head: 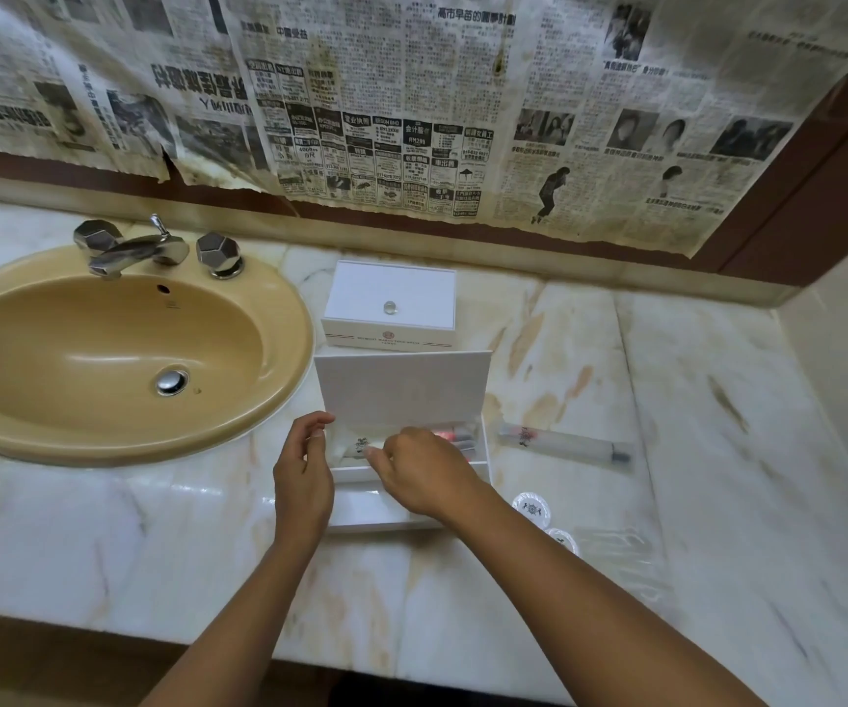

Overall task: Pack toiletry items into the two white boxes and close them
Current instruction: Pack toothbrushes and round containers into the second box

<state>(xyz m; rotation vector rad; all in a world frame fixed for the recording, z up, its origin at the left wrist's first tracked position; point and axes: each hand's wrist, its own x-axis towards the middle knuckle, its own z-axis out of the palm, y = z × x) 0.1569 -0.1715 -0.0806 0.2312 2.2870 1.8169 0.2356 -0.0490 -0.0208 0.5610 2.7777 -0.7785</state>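
The open white box [412, 477] sits near the middle of the marble tabletop [717, 400], just right of the sink, with its lid [404, 392] standing upright at the back. Inside lie wrapped toiletry items [457, 437], partly hidden by the right hand [419, 474], whose fingers curl down over the box's interior; whether they pinch anything cannot be told. The left hand [304, 474] is at the box's left side, fingers loosely curled near the lower left corner of the lid, holding nothing visible. Behind the open box, toward the tabletop's back edge, the second white box [390, 306] is closed, a small clear knob on its lid. To the right of the open box lie a long wrapped packet [564, 443] and, nearer the front edge, two small round white containers [531, 508]. The beige sink [121, 349] with chrome taps fills the tabletop's left end, and newspaper [412, 94] covers the wall behind.
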